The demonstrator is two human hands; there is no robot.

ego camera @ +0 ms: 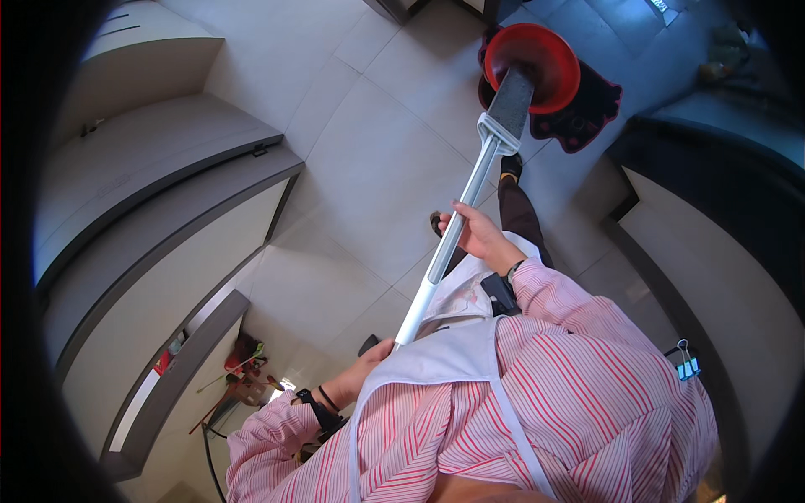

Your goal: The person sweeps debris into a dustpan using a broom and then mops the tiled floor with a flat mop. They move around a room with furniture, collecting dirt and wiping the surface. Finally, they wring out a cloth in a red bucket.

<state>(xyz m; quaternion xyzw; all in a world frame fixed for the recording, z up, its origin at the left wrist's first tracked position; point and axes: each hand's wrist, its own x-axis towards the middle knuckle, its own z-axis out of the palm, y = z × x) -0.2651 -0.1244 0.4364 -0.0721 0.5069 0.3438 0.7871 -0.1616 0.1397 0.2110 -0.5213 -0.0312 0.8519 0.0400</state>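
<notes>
A flat mop with a grey pad [512,104] and a white-and-grey handle [446,236] slants across the view. Its pad end reaches into a red plastic bucket [556,53], whose dark inside is hard to make out. My right hand [478,234] grips the middle of the handle. Lower down, my left hand [371,364] holds the top end of the handle near my waist, partly hidden by the white apron [434,358]. The bucket overlaps a dark mat with a red edge [575,126].
Grey cabinets [170,207] line the left side. On the right is a cabinet with a dark top [710,170]. Pale tiles [352,144] cover the floor. Red items and thin poles [245,371] are at the lower left. My shoe [511,165] is just below the mop pad.
</notes>
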